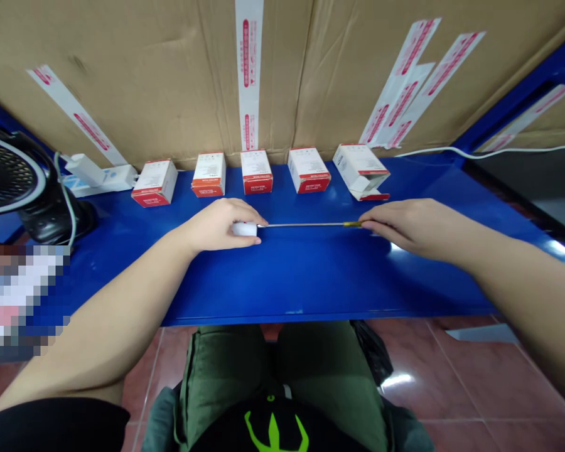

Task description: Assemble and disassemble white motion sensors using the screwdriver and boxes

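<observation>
My left hand (222,225) is closed around a small white block-shaped device (245,230), holding it just above or on the blue tabletop. My right hand (412,227) grips the yellow handle end of a long, thin screwdriver (306,225), most of the handle being hidden by the fingers. The shaft lies level across the gap between the hands. Its tip meets the right side of the white device by my left fingertips; whether it sits in a screw is too small to tell.
Several red-and-white cartons (257,172) stand in a row at the back; the rightmost carton (361,171) has its flap open. A black fan (14,176) and a white power strip (108,180) are at the left. Taped cardboard (169,81) backs the blue table (301,276).
</observation>
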The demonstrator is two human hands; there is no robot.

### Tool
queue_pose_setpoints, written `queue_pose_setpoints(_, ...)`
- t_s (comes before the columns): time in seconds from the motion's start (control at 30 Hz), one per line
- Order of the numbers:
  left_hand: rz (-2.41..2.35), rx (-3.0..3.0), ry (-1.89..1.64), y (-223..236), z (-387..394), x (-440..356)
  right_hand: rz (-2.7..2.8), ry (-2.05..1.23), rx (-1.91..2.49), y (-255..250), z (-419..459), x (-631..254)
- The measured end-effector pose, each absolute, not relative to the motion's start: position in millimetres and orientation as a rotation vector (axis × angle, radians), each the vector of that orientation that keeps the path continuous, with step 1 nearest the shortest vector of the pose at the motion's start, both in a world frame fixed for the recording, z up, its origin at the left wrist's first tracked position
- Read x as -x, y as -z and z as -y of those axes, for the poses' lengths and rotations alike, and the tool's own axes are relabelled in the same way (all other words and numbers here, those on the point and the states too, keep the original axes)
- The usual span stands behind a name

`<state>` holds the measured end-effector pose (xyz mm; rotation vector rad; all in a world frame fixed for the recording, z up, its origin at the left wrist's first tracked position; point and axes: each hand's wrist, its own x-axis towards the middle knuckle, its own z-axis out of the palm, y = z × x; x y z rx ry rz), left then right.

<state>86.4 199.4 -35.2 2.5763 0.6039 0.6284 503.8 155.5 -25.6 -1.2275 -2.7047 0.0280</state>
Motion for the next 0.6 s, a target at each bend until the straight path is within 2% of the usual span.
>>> queue_pose_setpoints(0.13,-0.599,-2.567,-0.629,35.2,-199.7,-86.7,2.749,-0.207,1.384,23.3,-154.1,-496.3)
queue_pose_setpoints(0.3,-0.575,-2.576,-0.637,35.6,-201.4,-86.6,2.664,-0.263,1.412,33.2,-156.0,-496.9)
queue_pose_setpoints(0.53,-0.585,-2.579,-0.635,36.1,-200.7,-86.3,2.717,-0.081,1.364,22.9,-153.9,-489.3)
queue_pose_setpoints(0.6,-0.581,-2.577,-0.646,35.6,-200.1,-86.5,2.717,-0.129,1.418,19.7,-153.8,-486.1)
